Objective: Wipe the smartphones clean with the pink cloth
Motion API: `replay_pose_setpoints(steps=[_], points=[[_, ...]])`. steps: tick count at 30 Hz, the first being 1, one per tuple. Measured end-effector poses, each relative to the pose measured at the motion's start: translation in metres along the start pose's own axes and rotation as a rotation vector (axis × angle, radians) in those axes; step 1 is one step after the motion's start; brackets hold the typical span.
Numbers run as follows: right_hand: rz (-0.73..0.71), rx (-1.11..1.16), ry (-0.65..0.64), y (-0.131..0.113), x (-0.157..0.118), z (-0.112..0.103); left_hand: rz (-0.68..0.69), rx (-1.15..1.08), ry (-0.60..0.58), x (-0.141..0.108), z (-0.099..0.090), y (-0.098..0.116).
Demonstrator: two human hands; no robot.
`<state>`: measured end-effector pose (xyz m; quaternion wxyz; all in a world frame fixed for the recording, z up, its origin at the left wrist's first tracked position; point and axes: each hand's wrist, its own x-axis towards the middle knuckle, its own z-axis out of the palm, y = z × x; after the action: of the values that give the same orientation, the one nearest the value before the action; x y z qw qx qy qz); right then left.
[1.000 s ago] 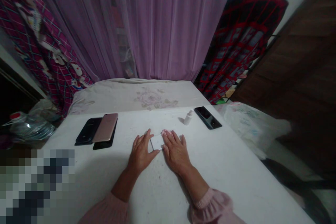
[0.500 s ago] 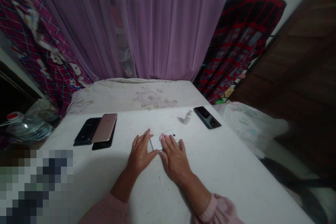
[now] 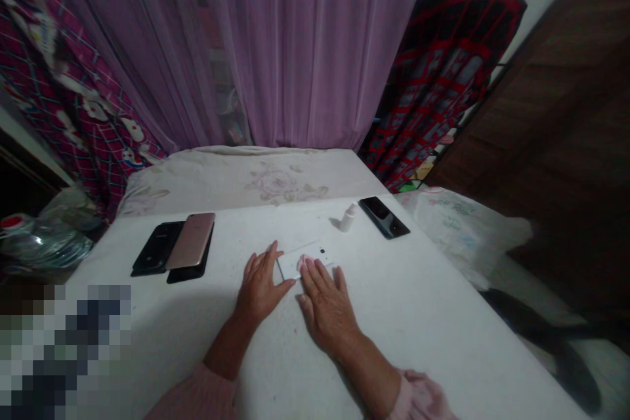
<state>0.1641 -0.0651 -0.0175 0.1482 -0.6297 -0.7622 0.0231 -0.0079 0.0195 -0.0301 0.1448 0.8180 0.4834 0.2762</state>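
Note:
A white smartphone (image 3: 290, 264) lies back up on the white-covered table, its dark camera spot toward the right end. My left hand (image 3: 260, 285) grips its left end, thumb at the near edge and fingers at the far one. Under the fingertips of my right hand (image 3: 325, 302) is a small pink cloth (image 3: 305, 261), pressed against the phone's back. Part of the cloth is hidden by those fingers. Beyond my right hand stands a small white spray bottle (image 3: 347, 219), upright and touched by neither hand.
Right of the bottle lies a dark glossy phone (image 3: 384, 217). At the left, a rose-gold phone (image 3: 193, 241) rests on a black item, beside another black phone (image 3: 158, 247). A plastic bag (image 3: 457, 230) is past the table's right edge; a large water bottle (image 3: 42, 239) stands off its left.
My right hand has slid slightly down toward me with the cloth, showing more of the phone's back. The left hand keeps its hold. The whole view has shifted a little.

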Motion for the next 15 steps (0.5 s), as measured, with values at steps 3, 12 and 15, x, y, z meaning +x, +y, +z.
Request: replay_pose_setpoints(steps=[3,12,15], points=[[0.161,-0.043,0.006,0.018,0.007,-0.002,-0.004,0.004,0.005,0.000,0.001,-0.001],[0.015,0.005,-0.037,0.006,0.005,-0.006,-0.027,-0.001,-0.015,0.001,-0.001,0.002],[0.124,-0.002,-0.055,0.016,0.023,-0.015,-0.024,0.001,-0.043,0.001,-0.004,0.003]])
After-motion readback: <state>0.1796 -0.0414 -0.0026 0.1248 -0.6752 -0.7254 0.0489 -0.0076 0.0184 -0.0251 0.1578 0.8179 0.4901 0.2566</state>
